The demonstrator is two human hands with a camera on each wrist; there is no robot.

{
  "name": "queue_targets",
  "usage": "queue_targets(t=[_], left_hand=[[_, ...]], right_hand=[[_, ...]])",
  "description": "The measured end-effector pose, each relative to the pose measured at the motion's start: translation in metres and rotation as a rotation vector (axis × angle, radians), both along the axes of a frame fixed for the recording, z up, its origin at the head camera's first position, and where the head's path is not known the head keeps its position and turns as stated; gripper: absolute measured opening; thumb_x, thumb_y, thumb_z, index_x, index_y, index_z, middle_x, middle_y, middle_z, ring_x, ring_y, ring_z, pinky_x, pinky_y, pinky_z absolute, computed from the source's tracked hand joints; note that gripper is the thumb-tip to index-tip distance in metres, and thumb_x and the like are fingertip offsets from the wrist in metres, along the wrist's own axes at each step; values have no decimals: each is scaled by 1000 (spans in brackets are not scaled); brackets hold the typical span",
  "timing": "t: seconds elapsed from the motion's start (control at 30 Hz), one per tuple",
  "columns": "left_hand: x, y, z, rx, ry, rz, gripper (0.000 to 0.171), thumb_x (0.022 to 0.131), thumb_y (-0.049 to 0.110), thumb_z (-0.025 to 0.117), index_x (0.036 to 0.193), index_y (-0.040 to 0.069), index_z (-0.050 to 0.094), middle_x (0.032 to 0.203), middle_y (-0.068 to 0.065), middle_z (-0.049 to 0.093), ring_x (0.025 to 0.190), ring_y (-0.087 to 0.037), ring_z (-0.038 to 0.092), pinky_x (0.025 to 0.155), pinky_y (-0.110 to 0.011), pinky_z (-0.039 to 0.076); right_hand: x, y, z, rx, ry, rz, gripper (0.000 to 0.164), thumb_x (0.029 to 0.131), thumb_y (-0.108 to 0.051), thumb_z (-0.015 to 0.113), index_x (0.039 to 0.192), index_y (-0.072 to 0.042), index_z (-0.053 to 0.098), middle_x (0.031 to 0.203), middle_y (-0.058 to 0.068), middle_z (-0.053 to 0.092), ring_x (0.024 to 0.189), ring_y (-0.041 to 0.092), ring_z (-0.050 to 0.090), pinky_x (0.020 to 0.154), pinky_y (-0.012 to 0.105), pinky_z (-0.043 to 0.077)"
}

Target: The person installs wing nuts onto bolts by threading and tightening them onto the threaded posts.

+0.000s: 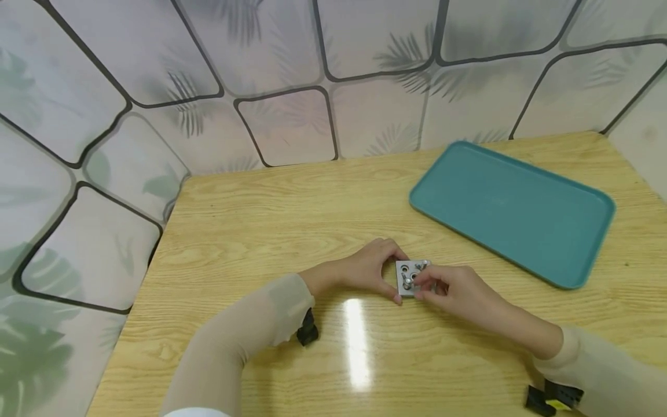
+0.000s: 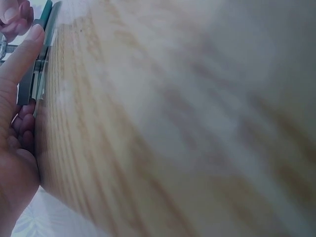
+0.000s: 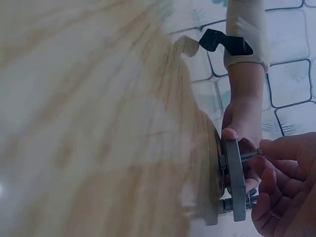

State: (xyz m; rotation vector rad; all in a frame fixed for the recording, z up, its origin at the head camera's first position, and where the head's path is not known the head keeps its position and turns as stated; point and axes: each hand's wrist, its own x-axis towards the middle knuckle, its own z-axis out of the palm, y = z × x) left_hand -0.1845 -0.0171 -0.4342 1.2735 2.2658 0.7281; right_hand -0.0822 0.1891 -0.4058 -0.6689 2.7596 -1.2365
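A small square metal plate with round holes lies in front of me, its flat face up. My left hand grips it by the left side, with fingers at the far corner and the thumb at the near one. Over its right side, my right hand pinches the top of an upright threaded bolt that passes through the plate. Metal wing nuts show on the plate's face. In the right wrist view, bolt heads stick out beneath the plate. My right fingers partly hide its right side.
A teal rectangular tray lies at the right rear of the wooden table. Behind the table stands a patterned wall. Black camera mounts hang below both wrists.
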Motion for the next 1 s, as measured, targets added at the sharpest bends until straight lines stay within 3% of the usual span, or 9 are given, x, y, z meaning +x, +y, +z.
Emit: queue_targets(t=[0.2,0.47,0.7,1.0], left_hand=[[-1,0,0,-2,4,0,71,65,41,86,122,14,53,116,3,53,103,-10,42,88,-19,34],[0,0,1,0,0,-8,70,66,41,85,120,13,53,113,3,52,101,-10,42,86,-19,34],[0,1,0,17,14,-20,69,65,41,86,119,12,54,111,2,53,100,-10,43,85,-19,35],[-1,0,-2,14,3,-13,70,65,40,86,120,13,53,114,2,53,101,-10,42,86,-19,34]], right_hand=[[-4,-1,0,-18,44,-15,12,79,-8,75,90,-9,69,71,-10,63,58,-3,43,49,19,39],[-9,-5,-1,-45,34,-11,22,76,-10,78,96,-6,69,72,-9,65,58,-2,43,50,20,40],[-11,-9,2,-24,-24,-29,25,77,-17,79,97,-7,69,72,-9,63,57,0,42,50,20,38],[-8,-5,4,2,-88,-49,13,80,-13,75,91,-10,69,72,-7,64,58,1,44,50,21,39]])
